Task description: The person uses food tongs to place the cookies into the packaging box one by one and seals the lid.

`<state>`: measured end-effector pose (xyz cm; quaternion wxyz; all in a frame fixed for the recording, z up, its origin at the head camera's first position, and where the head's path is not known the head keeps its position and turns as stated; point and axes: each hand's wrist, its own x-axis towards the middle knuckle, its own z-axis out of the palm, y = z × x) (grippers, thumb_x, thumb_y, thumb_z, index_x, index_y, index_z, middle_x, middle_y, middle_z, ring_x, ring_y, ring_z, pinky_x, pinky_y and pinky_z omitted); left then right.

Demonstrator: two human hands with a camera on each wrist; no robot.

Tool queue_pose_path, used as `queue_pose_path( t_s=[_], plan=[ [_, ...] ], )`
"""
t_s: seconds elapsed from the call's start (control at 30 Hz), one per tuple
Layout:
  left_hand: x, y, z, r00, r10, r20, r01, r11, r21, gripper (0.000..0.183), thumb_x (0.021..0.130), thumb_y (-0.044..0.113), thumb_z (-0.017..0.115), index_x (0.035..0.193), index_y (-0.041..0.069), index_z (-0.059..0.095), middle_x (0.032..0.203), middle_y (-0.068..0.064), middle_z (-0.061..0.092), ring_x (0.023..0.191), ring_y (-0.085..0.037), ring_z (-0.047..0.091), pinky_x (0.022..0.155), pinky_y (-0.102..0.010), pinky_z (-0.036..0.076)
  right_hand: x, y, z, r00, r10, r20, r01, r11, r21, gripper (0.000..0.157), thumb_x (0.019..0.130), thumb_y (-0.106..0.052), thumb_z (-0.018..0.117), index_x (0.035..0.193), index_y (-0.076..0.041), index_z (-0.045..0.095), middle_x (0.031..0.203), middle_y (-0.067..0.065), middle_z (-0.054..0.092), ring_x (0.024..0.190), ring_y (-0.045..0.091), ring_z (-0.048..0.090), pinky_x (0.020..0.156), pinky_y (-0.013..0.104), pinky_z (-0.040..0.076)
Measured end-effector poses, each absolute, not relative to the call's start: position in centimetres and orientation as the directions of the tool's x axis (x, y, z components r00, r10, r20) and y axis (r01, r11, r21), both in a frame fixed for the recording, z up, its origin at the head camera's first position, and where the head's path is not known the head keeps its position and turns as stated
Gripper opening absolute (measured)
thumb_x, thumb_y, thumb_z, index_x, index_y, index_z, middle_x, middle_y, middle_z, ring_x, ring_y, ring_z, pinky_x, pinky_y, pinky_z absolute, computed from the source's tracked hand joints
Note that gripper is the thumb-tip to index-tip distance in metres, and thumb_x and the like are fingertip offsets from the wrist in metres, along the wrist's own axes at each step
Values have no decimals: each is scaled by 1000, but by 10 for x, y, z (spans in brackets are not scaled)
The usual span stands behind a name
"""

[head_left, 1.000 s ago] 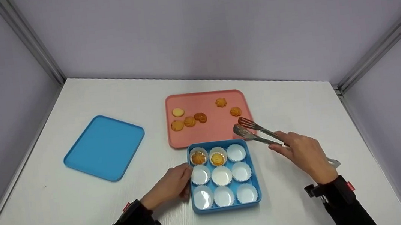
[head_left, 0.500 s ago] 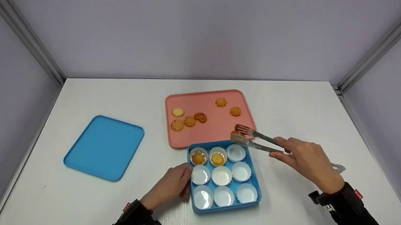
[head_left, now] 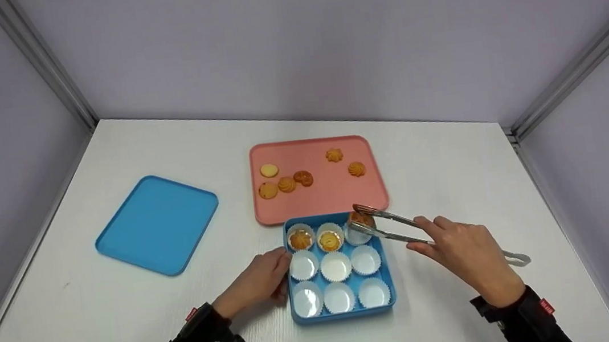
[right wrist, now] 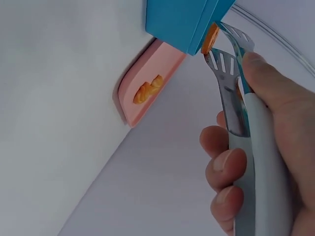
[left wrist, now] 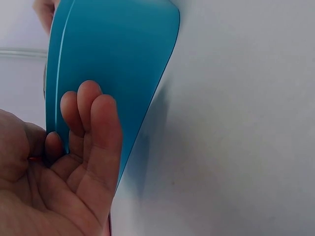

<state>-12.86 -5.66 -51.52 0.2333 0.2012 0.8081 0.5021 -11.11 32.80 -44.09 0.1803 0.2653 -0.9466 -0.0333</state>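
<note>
A blue box (head_left: pixel 345 314) holds rows of white paper cups, and two of its far cups contain cookies. My left hand (head_left: pixel 257 282) grips the box's left wall near the rim; in the left wrist view, several fingers (left wrist: pixel 104 123) lie along the outer side. My right hand (head_left: pixel 466 256) holds metal tongs (head_left: pixel 398 236) with pale handles, squeezed around a brown round cookie (head_left: pixel 363 220). That cookie is above the far right cup (head_left: pixel 356 235). The right wrist view shows the same cookie (right wrist: pixel 210 38) between the slotted tong ends, by the box's rim.
Behind the box lies a pink tray (head_left: pixel 336 193) with several cookies, among them a brown twisted one (head_left: pixel 303 178) and a star-shaped one (head_left: pixel 334 155). A flat blue tray or lid (head_left: pixel 159 225) lies at left. Grey walls (head_left: pixel 291 52) enclose the white table (head_left: pixel 453 165).
My right hand has brought the tongs and cookie from the pink tray's front right corner toward me, over the box's far right cup. The left hand stays on the box.
</note>
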Motion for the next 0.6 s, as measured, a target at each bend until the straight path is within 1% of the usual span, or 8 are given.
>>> queue_pose_path(
  t_s=[0.17,0.4,0.6],
  plan=[
    [-128,-57,-516,-808,560,-183,87,421,903,33,108,20,33,101,-3,55,63,-2,55,51,-16,58,48,-30,51,-106,322,-438,-773,-548,320,-494,836,237,51,81,-50,73,112,-10,66,66,2,56,44,14,52,38,24,39],
    [-128,-56,-515,-816,547,-186,81,427,900,33,108,20,33,100,-3,55,63,-2,56,51,-17,58,48,-31,51,-104,316,-436,-763,-568,309,-489,819,299,51,81,-48,74,109,-7,65,65,4,54,43,17,50,36,26,37],
    [-129,-56,-516,-821,545,-169,103,432,896,32,108,18,33,98,-3,55,62,-2,57,49,-16,57,48,-31,51,-103,309,-434,-767,-580,274,-485,804,345,50,83,-48,73,110,-6,66,68,7,57,44,18,49,37,26,38]
  ],
)
